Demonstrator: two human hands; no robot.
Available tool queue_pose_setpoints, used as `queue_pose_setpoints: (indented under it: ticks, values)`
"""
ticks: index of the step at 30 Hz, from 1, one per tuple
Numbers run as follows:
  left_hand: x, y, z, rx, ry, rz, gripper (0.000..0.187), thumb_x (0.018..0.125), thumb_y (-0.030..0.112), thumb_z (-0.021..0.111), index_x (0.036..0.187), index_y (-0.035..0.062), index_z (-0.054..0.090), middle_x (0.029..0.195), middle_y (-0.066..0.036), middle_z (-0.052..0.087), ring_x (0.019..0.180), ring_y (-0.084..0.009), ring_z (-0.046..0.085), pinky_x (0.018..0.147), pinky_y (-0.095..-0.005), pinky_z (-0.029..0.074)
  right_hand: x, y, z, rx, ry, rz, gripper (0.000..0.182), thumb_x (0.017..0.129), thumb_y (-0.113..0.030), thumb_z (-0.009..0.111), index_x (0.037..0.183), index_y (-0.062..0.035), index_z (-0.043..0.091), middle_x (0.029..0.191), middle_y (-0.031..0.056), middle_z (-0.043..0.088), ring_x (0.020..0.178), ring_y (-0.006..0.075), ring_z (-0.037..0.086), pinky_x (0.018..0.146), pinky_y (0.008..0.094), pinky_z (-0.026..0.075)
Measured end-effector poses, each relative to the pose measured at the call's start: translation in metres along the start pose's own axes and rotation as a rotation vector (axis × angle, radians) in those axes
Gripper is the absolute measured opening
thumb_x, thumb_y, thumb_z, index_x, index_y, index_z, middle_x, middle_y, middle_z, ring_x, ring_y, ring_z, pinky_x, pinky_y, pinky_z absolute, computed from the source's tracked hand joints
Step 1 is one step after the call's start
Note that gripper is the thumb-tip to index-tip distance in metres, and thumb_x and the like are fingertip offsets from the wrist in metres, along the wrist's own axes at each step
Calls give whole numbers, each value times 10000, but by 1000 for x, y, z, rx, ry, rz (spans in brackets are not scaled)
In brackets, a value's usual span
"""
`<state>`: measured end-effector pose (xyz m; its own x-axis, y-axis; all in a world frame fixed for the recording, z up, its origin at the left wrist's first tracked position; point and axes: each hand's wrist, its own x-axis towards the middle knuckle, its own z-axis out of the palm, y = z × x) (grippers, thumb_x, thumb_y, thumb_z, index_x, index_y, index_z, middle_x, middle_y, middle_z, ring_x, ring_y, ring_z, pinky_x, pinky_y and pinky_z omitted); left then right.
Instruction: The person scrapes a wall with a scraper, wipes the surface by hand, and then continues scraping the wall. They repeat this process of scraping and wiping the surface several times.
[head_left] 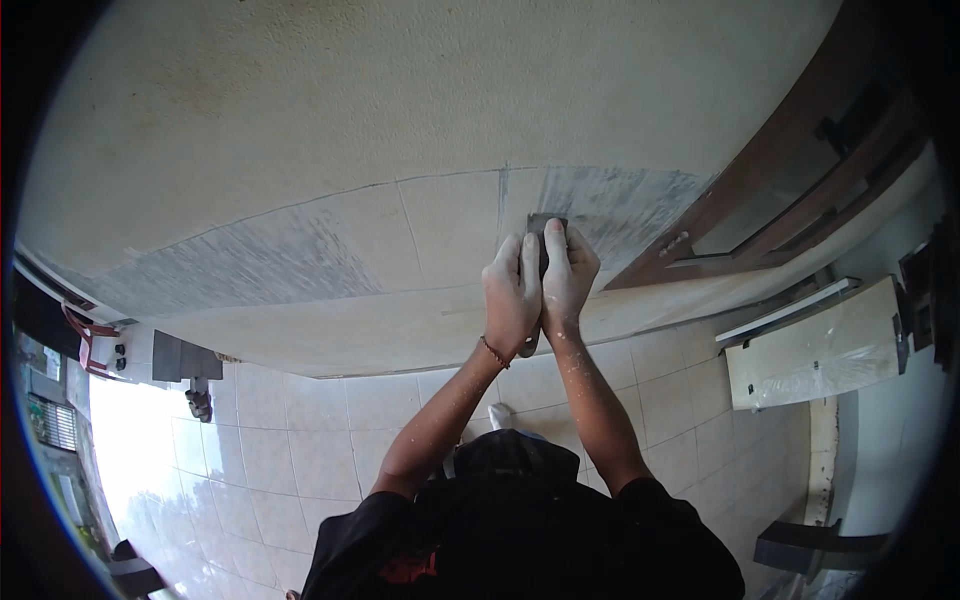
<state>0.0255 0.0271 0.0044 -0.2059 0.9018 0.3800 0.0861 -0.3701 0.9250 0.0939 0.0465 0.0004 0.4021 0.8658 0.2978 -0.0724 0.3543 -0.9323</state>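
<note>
Both hands are close together in front of the wall (pixel 460 225), dusted with pale powder. My left hand (pixel 512 290) is closed round a dark flat tool (pixel 545 232), a scraper by its look, whose upper edge lies at the wall. My right hand (pixel 568 275) is wrapped round the same tool from the other side, with its thumb along it. The lower end of the tool shows between my wrists. A band on the wall has grey streaks (pixel 620 200) at the right and more at the left, with plain pale tiles between them.
A brown wooden door frame (pixel 700 225) borders the wall at the right. Further right lies a pale panel (pixel 815 350) with plastic wrap. A red chair (pixel 88 330) and a grey box-like object (pixel 180 357) stand at the left, on the tiled floor (pixel 310 430).
</note>
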Motion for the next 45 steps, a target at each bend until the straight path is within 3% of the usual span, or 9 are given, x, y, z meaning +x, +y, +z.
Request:
queue_pose_setpoints:
  ticks: [4, 11, 16, 20, 22, 23, 29, 32, 45]
  values:
    - [17, 36, -4, -21, -34, 11, 294, 997, 177, 497, 799, -40, 476, 640, -131, 437, 642, -114, 367, 554, -320, 383, 11, -52, 11, 3, -11, -44, 389, 972, -174, 575, 645, -13, 440, 621, -57, 427, 625, 42, 358, 531, 254, 296]
    - [-23, -45, 1, 49, 10, -59, 271, 994, 163, 495, 822, -46, 500, 650, -172, 449, 658, -100, 401, 551, -326, 390, -14, 48, -12, -63, 6, -1, 368, 977, -177, 564, 666, 2, 483, 620, -44, 443, 635, 54, 387, 543, 264, 335]
    - [18, 34, -3, -47, 5, 34, 272, 997, 162, 492, 820, -45, 493, 650, -178, 445, 656, -95, 405, 539, -325, 383, 12, -52, 13, 43, -75, 29, 368, 977, -158, 555, 643, -61, 436, 647, -83, 424, 652, 38, 379, 557, 248, 322]
    - [-21, -39, 7, 124, 67, 10, 272, 990, 165, 501, 812, -39, 496, 624, -204, 460, 591, -131, 410, 527, -356, 392, -7, 41, -17, -95, -48, -29, 364, 978, -167, 559, 660, -9, 475, 632, -49, 470, 633, 52, 388, 539, 270, 332]
    - [-49, -86, 9, 107, 84, -82, 274, 986, 187, 509, 810, -23, 512, 651, -256, 515, 575, -435, 497, 511, -424, 393, -30, 83, -25, -50, -29, 78, 362, 982, -159, 552, 660, -13, 472, 630, -52, 454, 630, 49, 378, 542, 271, 331]
    - [-53, -90, 9, 67, 85, -132, 265, 984, 171, 512, 802, -22, 509, 653, -261, 510, 585, -444, 496, 507, -428, 390, -29, 81, -24, -48, -38, 81, 364, 982, -157, 551, 657, -15, 469, 628, -54, 448, 628, 48, 374, 541, 270, 330]
    - [-22, -41, 8, 10, 76, -49, 260, 981, 152, 517, 793, -27, 500, 628, -244, 503, 514, -340, 458, 504, -399, 397, -8, 34, -15, 8, -89, 90, 368, 982, -145, 548, 645, -41, 441, 626, -68, 416, 632, 40, 357, 539, 257, 313]
    - [-48, -90, 12, 33, 74, -109, 274, 993, 158, 504, 805, -41, 490, 617, -180, 424, 637, -112, 356, 520, -352, 377, -26, 91, -30, -37, -60, 82, 365, 980, -149, 552, 649, -37, 444, 627, -66, 415, 638, 40, 357, 542, 258, 311]
    - [-51, -96, 13, 66, 34, -108, 264, 990, 166, 505, 825, -40, 495, 636, -219, 461, 593, -179, 353, 531, -363, 397, -26, 93, -31, 10, 6, 145, 355, 981, -166, 554, 666, -11, 495, 651, -61, 461, 651, 43, 401, 550, 253, 342]
